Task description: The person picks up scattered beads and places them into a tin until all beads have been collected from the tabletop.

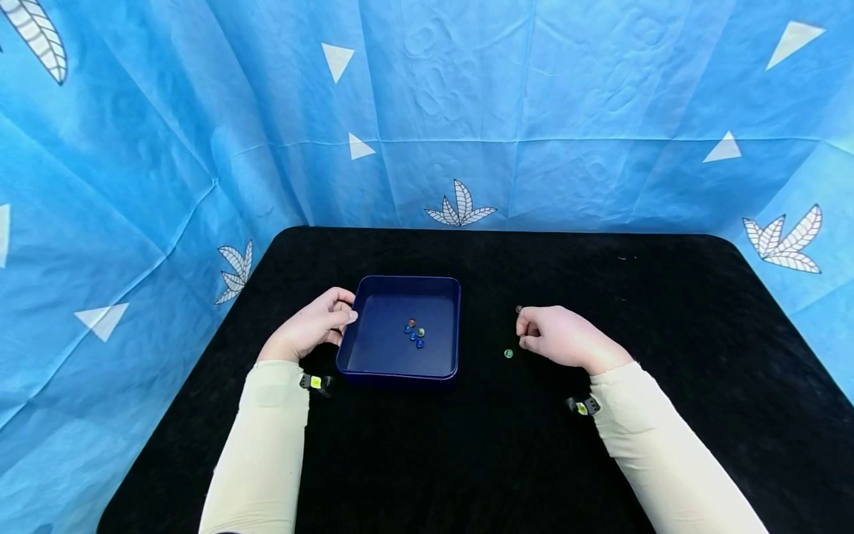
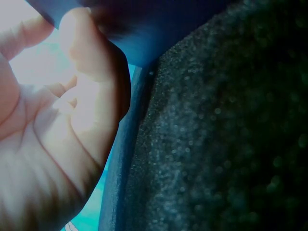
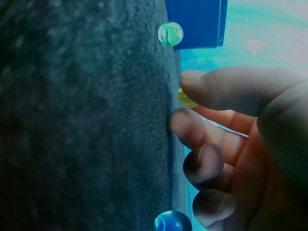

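Black table (image 1: 400, 460), open room at its near middle. Green marble (image 1: 508, 354) just left of the right hand (image 1: 567, 337); thumb and forefinger curl at a yellow marble (image 3: 185, 100), gripped or not, cannot tell. Left hand (image 1: 310, 326) pinches dark blue tray (image 1: 380, 304) by its left rim; five marbles (image 1: 413, 337) inside. Probably gathering; next calls for carrying left over tray's right wall, way open. Beyond: blue backdrop (image 1: 454, 89).

Right of my left grip (image 1: 312, 324) sits the tray (image 1: 376, 350), several marbles (image 1: 413, 337) inside. On the desk (image 1: 414, 460), a nearer marble (image 1: 508, 354) lies left of my right grip (image 1: 563, 336), a farther marble (image 1: 518, 308) just beyond it.
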Motion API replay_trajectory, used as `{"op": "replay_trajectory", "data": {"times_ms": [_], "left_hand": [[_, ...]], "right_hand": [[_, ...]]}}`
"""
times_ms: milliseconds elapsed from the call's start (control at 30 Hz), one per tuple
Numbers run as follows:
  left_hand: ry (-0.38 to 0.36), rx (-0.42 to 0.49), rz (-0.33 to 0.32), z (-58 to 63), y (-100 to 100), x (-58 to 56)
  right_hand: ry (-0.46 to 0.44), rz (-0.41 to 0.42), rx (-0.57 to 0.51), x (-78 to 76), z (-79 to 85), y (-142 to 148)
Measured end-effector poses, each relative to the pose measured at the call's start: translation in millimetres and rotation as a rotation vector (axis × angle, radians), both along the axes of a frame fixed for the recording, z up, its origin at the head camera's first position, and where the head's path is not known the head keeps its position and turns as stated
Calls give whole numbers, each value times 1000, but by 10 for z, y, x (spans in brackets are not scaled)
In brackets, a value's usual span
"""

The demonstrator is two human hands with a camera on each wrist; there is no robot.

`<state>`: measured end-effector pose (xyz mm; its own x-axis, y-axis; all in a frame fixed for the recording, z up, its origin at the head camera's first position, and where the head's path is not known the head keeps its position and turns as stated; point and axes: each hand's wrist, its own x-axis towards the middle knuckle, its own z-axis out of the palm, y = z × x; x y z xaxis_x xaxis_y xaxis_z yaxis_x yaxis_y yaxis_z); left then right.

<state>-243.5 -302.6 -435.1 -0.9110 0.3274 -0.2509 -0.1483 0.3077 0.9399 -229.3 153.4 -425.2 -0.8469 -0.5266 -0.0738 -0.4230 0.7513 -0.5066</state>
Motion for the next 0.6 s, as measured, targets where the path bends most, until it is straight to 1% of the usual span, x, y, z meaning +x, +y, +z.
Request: {"op": "replay_trajectory", "data": {"times_ms": [200,467,600], "left_hand": [[-3,1,-2,7,0,-1],[1,-2,1,-7,2,-4],[2,3,4,-18,-14,-5]], "right_hand": [[39,2,-25,-20,-1,5],[47,-42,-65,-12,17,-2],[45,-51,-91,-12,58,-25]]}}
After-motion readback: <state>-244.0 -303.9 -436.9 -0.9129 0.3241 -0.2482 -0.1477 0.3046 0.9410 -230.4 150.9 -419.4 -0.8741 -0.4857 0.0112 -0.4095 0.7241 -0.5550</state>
